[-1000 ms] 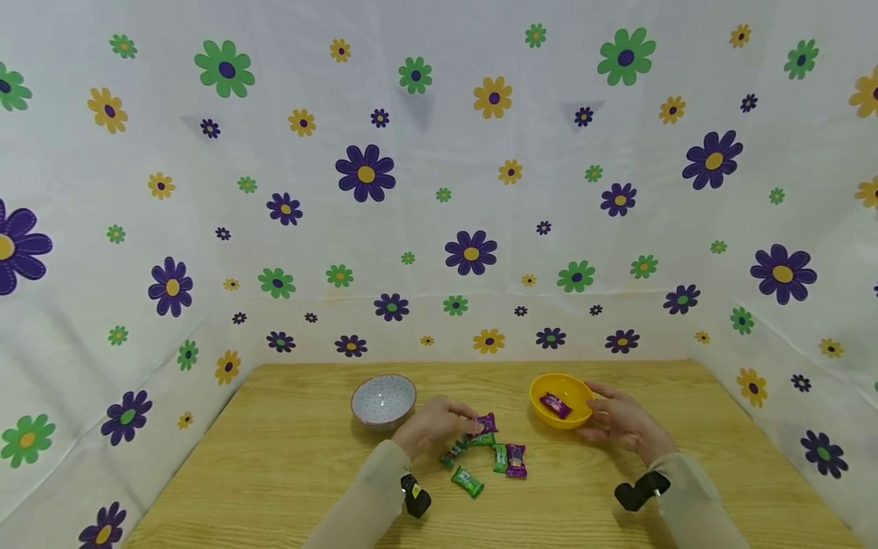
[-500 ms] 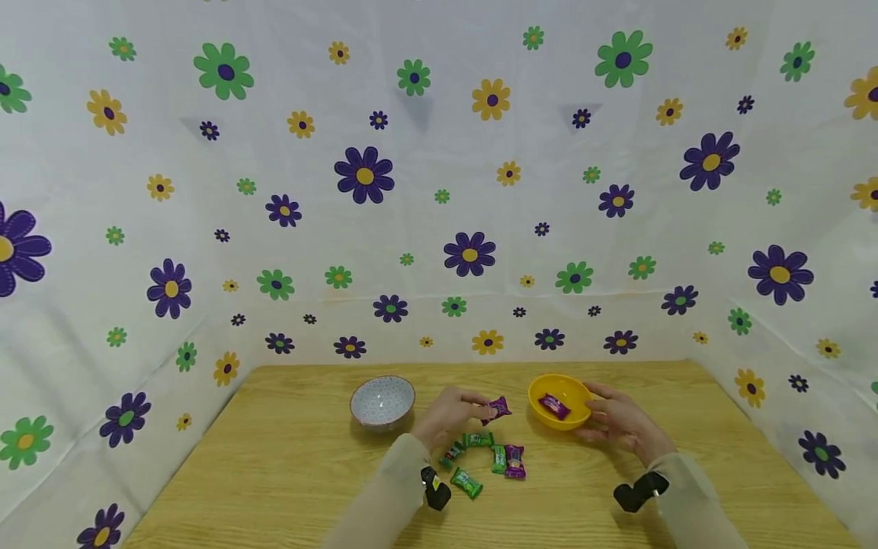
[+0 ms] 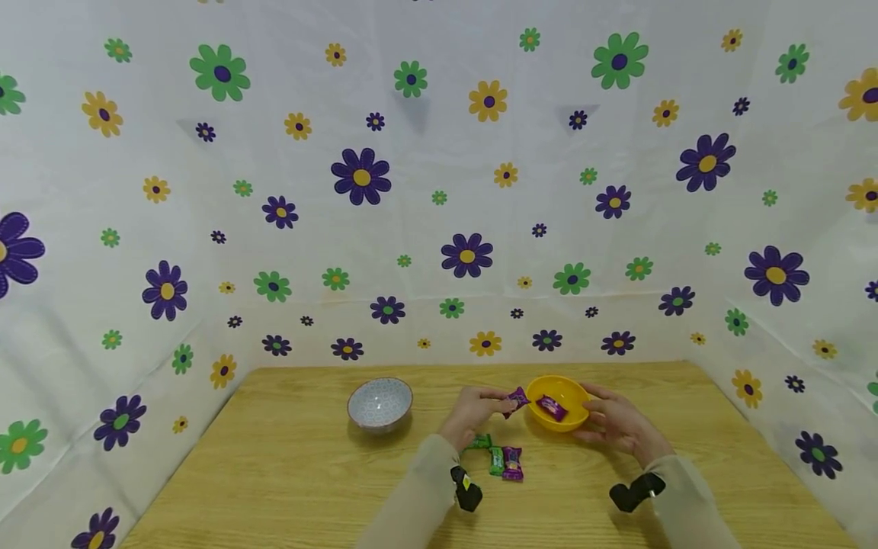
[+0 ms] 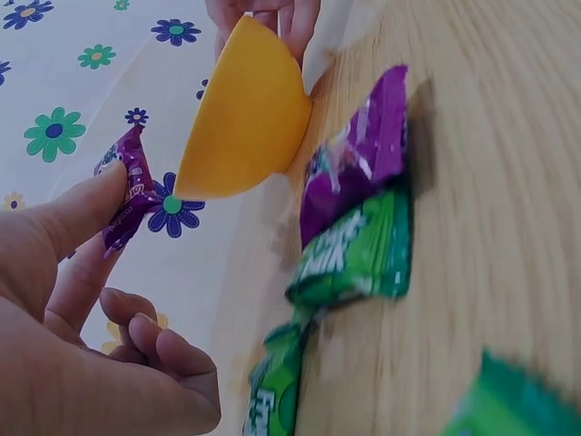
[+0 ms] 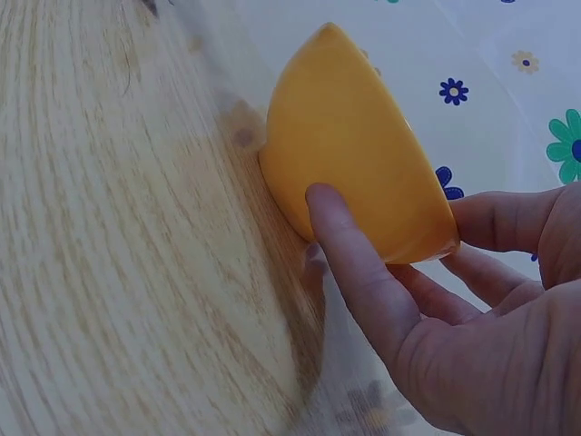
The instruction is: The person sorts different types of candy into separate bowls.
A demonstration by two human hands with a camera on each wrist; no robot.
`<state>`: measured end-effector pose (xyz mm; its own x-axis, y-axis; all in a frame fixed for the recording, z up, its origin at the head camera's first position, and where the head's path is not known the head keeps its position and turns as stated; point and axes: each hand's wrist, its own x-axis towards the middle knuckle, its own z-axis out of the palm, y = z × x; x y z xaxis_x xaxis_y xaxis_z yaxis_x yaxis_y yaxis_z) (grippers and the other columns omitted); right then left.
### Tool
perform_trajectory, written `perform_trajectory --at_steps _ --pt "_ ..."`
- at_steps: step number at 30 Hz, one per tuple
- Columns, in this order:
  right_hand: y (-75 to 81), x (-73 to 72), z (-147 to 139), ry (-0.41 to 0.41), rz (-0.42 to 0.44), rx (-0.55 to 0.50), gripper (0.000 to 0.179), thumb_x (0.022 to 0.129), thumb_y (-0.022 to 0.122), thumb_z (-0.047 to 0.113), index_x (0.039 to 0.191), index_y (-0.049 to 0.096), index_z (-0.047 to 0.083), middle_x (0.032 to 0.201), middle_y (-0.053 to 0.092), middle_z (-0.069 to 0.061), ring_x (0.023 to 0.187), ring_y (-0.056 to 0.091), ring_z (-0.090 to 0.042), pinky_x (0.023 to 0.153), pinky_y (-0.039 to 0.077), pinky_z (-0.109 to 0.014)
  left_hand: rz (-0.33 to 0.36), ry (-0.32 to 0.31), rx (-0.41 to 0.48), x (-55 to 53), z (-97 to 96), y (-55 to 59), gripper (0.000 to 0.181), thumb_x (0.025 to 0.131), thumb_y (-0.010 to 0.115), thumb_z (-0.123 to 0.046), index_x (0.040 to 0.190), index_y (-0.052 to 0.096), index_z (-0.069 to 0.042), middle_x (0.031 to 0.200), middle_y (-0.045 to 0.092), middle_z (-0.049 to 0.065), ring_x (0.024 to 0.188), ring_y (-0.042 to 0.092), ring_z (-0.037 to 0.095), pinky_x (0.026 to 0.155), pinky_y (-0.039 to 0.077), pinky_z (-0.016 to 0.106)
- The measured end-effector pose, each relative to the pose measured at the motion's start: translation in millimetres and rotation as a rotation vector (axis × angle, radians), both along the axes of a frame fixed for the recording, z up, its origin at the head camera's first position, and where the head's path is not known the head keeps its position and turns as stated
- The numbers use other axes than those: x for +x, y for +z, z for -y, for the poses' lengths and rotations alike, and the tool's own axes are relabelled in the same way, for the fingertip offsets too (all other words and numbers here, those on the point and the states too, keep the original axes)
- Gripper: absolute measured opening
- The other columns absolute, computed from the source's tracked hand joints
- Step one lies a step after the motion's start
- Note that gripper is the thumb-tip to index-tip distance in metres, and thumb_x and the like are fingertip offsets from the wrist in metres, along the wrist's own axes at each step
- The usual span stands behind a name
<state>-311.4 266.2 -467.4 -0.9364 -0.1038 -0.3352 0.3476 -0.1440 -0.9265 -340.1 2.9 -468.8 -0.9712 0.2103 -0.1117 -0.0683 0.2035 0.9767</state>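
- Wood-grain desk [image 3: 288,473], flower-print backdrop [image 3: 411,221].
- Left hand [image 3: 473,413]: fingers pinch 1 purple candy [image 3: 517,399] by left rim of yellow bowl [image 3: 568,390].
- Right hand [image 3: 620,425]: fingers spread, gripping bowl's right side; 2nd purple candy [image 3: 551,408] inside.

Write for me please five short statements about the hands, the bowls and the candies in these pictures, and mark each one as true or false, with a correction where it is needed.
1. The right hand holds the yellow bowl. True.
2. The candy that is visible in the yellow bowl is green. False: it is a purple candy.
3. The left hand pinches a second purple candy between its fingers. True.
4. Both bowls have the same colour. False: the patterned bowl is light grey.
5. A third purple candy lies on the table beside a green candy. True.
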Motion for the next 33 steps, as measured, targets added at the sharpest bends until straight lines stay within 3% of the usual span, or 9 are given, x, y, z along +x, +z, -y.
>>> perform_trajectory --at_steps 11,19,25,33 --pt "-2.8 -2.6 -4.8 0.058 -0.011 -0.052 0.062 0.102 0.036 0.004 0.158 0.011 0.012 0.162 0.004 -0.025 0.144 0.020 -0.047 0.099 0.047 -0.055 0.063 0.080 0.111 4.1 -39.3 -2.2 0.024 0.081 0.080 -0.023 0.102 0.076 -0.011 0.120 0.064 0.006 0.111 0.048 0.027 0.098 0.039 0.050" --pt "-10.2 -10.7 -11.2 0.160 -0.075 -0.071 0.066 0.099 0.036 0.001 0.159 0.010 0.012 0.162 0.004 -0.025 0.145 0.020 -0.047 0.098 0.049 -0.055 0.072 0.108 0.131 7.6 -51.7 -1.7 0.023 0.081 0.081 -0.024 0.100 0.076 -0.012 0.122 0.063 0.007 0.119 0.050 0.030 0.105 0.036 0.057" --pt "-14.9 -15.0 -18.9 0.294 -0.153 -0.081 0.069 0.099 0.037 0.000 0.158 0.002 0.008 0.160 0.002 -0.030 0.138 0.038 -0.043 0.098 0.048 -0.055 0.041 0.119 0.127 9.2 -56.3 -2.7 0.020 0.081 0.081 -0.022 0.098 0.077 -0.011 0.123 0.063 0.007 0.119 0.051 0.030 0.108 0.037 0.055" --pt "-18.3 -18.8 -22.2 0.340 -0.200 -0.086 0.069 0.099 0.037 0.001 0.157 0.000 0.004 0.159 0.001 -0.032 0.129 0.049 -0.035 0.098 0.047 -0.056 0.028 0.122 0.139 11.5 -67.5 5.0 0.020 0.082 0.079 -0.019 0.099 0.077 -0.009 0.118 0.065 0.007 0.113 0.055 0.025 0.104 0.044 0.044"
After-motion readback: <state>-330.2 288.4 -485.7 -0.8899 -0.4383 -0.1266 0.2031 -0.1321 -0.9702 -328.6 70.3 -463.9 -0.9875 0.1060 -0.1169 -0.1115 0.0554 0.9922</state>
